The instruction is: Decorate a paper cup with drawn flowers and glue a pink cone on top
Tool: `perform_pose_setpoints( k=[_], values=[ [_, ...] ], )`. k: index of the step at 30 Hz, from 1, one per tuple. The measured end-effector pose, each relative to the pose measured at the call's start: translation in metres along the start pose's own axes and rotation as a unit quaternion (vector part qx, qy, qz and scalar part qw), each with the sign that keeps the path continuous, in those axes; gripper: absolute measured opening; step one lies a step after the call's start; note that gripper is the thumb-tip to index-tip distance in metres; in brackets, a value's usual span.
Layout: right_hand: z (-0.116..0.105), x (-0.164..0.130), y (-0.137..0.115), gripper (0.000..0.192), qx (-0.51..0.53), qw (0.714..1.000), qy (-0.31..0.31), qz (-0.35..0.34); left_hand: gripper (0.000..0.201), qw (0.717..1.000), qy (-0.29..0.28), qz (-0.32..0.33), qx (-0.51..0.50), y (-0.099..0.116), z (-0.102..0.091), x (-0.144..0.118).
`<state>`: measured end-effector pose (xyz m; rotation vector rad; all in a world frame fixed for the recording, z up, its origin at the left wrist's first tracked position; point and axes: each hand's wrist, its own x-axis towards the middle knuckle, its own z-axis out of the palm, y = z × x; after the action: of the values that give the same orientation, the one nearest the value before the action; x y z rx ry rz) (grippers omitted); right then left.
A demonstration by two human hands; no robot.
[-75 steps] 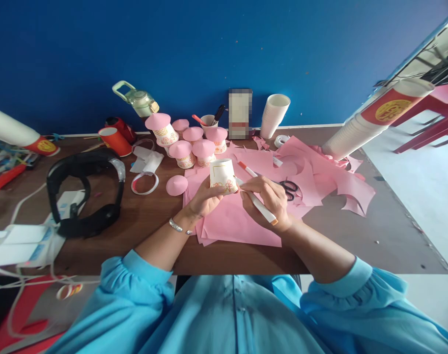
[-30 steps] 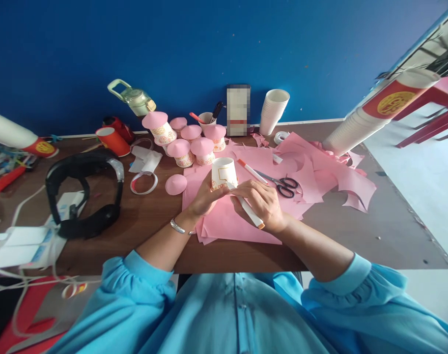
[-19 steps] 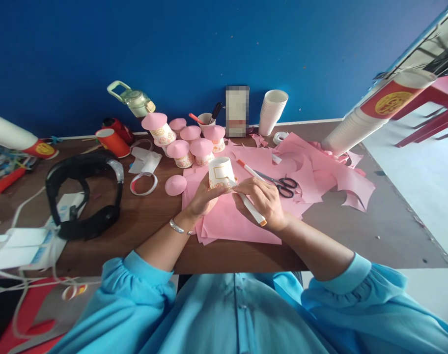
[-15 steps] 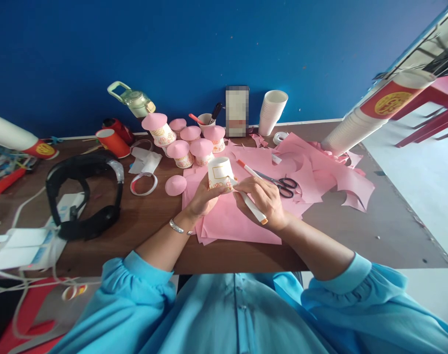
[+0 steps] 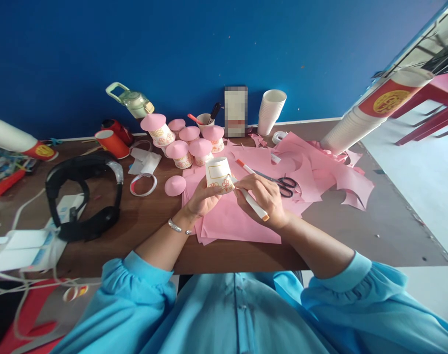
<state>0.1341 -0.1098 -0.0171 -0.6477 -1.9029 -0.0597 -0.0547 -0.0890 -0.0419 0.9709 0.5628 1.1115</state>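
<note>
Above the pink paper sheets (image 5: 238, 223) on the tabletop (image 5: 146, 221), the left hand (image 5: 204, 199) grasps an upturned decorated paper cup (image 5: 218, 175) while the right hand (image 5: 265, 199) grips a white marker (image 5: 251, 202), its tip touching the cup's side.

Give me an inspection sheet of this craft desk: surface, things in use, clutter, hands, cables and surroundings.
Surface: brown table, partly covered by pink paper sheets.
Job's things: upside-down paper cup with orange drawings; white marker with its tip at the cup.
Clutter: pink-topped cups, loose pink dome, scissors, second marker, tape ring, headset, white cup stack.
Hands: left hand holds the cup; right hand grips the marker.
Cables: white cords at the table's left edge.
Surroundings: blue wall; red chair at the far right.
</note>
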Motion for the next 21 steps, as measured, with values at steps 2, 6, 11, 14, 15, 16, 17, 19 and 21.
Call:
perform_pose_setpoints(
  k=[2,6,11,14,15,16,17,19,21],
  values=[
    [0.0006,0.0,0.0002,0.025,0.009,1.0,0.005,0.0,0.031,1.0,0.004,-0.003,-0.002,0.0003,0.0001,0.0],
    [0.0009,-0.0002,0.0001,0.027,0.012,1.0,0.005,0.004,0.035,1.0,0.019,-0.013,-0.019,0.0004,0.0,-0.0007],
    [0.0007,-0.0013,0.0001,0.027,0.016,1.0,0.005,0.011,0.043,0.998,0.023,-0.024,-0.053,-0.0016,-0.0028,-0.0023],
    [0.0005,-0.0011,-0.0004,0.027,0.014,1.0,0.009,0.011,0.047,0.998,0.025,-0.026,-0.061,-0.0026,-0.0039,-0.0026],
    [0.0003,-0.0009,-0.0006,0.027,0.015,1.0,0.01,0.011,0.047,0.998,0.027,-0.026,-0.059,-0.0027,-0.0041,-0.0026],
    [0.0,-0.0007,-0.0009,0.027,0.016,1.0,0.011,0.012,0.045,0.998,0.028,-0.026,-0.056,-0.0028,-0.0042,-0.0026],
    [-0.0004,-0.0005,-0.0011,0.028,0.017,1.0,0.011,0.012,0.043,0.998,0.028,-0.026,-0.053,-0.0028,-0.0042,-0.0027],
    [-0.001,0.0,-0.0013,0.028,0.015,1.0,0.012,0.013,0.039,0.998,0.025,-0.029,-0.044,-0.0026,-0.0043,-0.0028],
    [-0.0012,0.0003,-0.0012,0.028,0.014,1.0,0.013,0.013,0.036,0.999,0.021,-0.033,-0.037,-0.0023,-0.0045,-0.0029]
  ],
)
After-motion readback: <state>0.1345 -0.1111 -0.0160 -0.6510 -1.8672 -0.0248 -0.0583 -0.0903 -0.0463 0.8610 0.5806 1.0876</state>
